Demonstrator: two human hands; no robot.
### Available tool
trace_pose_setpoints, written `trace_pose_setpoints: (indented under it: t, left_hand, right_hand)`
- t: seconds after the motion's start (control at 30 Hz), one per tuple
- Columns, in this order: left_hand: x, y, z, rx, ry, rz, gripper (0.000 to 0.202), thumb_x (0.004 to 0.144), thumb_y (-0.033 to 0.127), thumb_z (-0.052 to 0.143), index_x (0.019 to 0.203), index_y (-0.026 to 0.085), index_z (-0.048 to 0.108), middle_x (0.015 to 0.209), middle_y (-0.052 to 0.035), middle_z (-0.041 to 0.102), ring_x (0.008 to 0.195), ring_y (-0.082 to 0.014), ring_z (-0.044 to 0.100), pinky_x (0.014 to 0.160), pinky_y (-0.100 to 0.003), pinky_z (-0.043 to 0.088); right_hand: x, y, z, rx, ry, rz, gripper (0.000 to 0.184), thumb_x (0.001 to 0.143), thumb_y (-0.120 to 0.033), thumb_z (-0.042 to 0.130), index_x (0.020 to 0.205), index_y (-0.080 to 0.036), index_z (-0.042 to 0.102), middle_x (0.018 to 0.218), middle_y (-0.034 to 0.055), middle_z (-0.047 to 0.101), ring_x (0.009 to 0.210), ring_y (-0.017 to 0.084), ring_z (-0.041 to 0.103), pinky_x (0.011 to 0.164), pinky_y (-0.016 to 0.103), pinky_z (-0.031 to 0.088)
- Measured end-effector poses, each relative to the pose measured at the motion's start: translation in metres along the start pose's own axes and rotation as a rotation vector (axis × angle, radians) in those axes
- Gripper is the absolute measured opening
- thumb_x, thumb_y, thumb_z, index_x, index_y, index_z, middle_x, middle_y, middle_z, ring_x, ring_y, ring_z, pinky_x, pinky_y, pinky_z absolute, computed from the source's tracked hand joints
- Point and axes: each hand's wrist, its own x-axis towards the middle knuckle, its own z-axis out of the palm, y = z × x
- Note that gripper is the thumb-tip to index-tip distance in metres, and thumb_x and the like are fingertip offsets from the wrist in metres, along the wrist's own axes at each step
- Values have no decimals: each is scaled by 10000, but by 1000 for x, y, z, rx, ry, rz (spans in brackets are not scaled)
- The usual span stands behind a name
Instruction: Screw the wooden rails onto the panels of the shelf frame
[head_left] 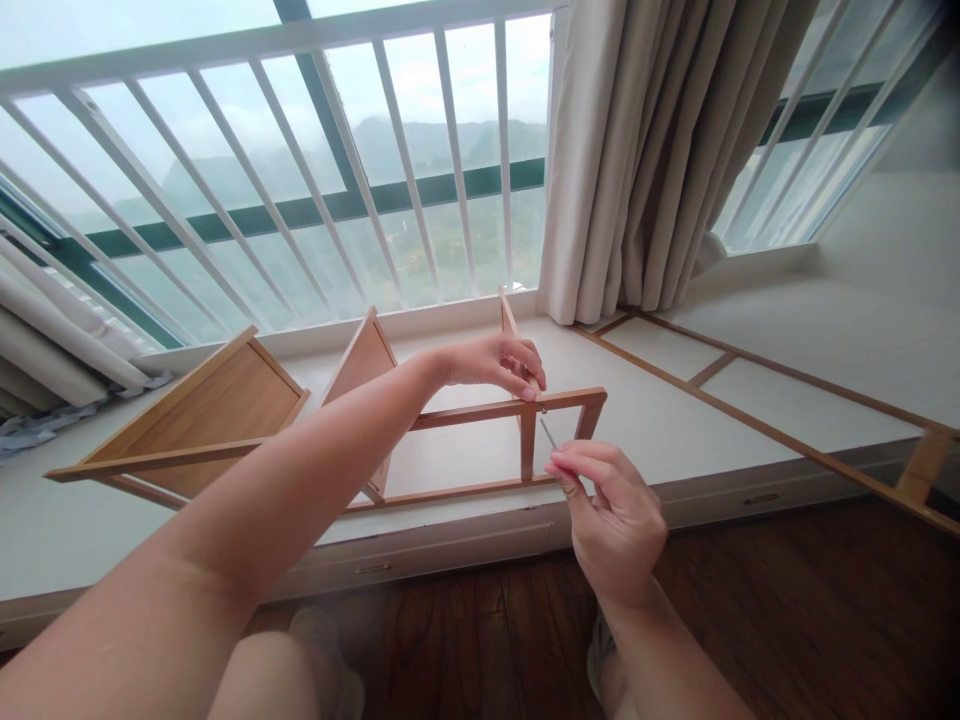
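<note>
A wooden shelf frame (480,415) lies on its side across the white window ledge, with wooden shelf boards (202,405) standing out from it. My left hand (504,362) reaches over and grips the frame where a narrow board meets the rail, fingers curled and thumb on the wood. Just below it, my right hand (611,505) pinches a thin metal hex key (550,433) between thumb and fingers. The key's upper end is close to a small screw (543,408) at the rail; whether they touch I cannot tell.
A second wooden ladder-like frame (712,392) rests on the ledge (637,440) at the right, reaching past its front edge. Behind are white railings (401,150) and a beige curtain (630,150). Drawer fronts (450,560) line the ledge above a dark wooden floor (480,640).
</note>
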Motion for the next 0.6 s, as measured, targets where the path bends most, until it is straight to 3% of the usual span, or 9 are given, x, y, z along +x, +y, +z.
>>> trace_pose_setpoints:
  t: [0.17, 0.6]
  left_hand:
    - [0, 0, 0, 3, -12, -4, 380, 688, 464, 794, 946, 188, 758, 1045, -74, 583, 807, -131, 588, 841, -297, 465]
    - [0, -1, -1, -5, -13, 14, 352, 687, 439, 803, 942, 200, 762, 1025, -70, 582, 790, -131, 594, 829, -306, 483]
  right_hand:
    - [0, 0, 1, -53, 31, -54, 205, 835, -79, 659, 937, -250, 705, 918, 25, 688, 865, 178, 662, 807, 353, 554]
    - [4, 3, 9, -114, 34, 2, 132, 856, -130, 651, 892, -235, 722, 879, 32, 682, 839, 178, 655, 802, 347, 554]
